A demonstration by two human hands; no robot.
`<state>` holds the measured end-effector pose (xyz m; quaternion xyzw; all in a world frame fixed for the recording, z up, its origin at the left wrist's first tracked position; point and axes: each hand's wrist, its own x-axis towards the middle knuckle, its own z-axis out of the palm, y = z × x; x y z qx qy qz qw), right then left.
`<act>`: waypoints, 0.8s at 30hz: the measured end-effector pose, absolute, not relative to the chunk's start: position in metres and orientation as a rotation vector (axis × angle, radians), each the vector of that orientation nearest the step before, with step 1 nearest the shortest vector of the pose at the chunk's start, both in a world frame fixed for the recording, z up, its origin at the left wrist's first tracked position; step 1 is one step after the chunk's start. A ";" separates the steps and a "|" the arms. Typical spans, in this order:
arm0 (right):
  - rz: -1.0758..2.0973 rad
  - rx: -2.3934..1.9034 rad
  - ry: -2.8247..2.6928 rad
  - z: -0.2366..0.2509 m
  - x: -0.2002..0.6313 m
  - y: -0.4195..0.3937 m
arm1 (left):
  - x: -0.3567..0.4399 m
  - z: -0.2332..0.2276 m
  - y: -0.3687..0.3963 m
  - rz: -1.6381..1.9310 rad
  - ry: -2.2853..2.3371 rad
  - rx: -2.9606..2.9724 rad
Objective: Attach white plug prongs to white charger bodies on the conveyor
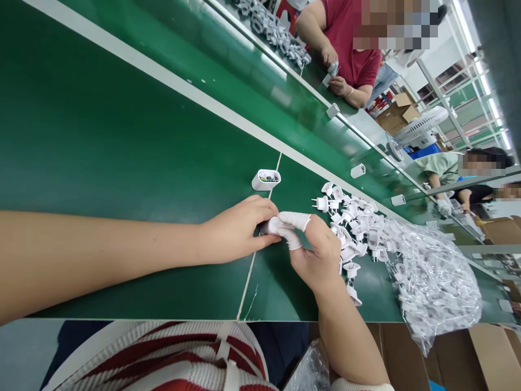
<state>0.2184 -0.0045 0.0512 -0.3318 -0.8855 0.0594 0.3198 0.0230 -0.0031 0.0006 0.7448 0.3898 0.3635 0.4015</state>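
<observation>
My left hand (234, 231) and my right hand (315, 250) meet over the green belt (101, 136) and together grip a small white plastic part (268, 226). Two fingers of my right hand wear white finger cots. The part is mostly hidden between my fingers. An open white charger shell (266, 180) with coloured contents lies on the belt just beyond my left hand. A heap of white plug parts (358, 228) lies to the right of my right hand.
A clear plastic bag (435, 282) of more white parts lies at the right. Single white shells (357, 171) ride on the far belt. A person in a red shirt (350, 49) works across the line; other people sit further right. Cardboard boxes (431, 353) stand below.
</observation>
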 end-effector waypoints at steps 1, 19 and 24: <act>0.158 -0.874 -2.330 0.052 0.219 -0.004 | 0.023 0.001 -0.003 0.922 0.983 1.880; 0.082 -1.014 -2.450 0.064 0.217 -0.003 | 0.023 0.000 -0.004 0.904 1.021 1.850; -0.033 -0.963 -2.512 0.065 0.216 -0.008 | 0.024 0.000 -0.003 0.941 0.991 1.860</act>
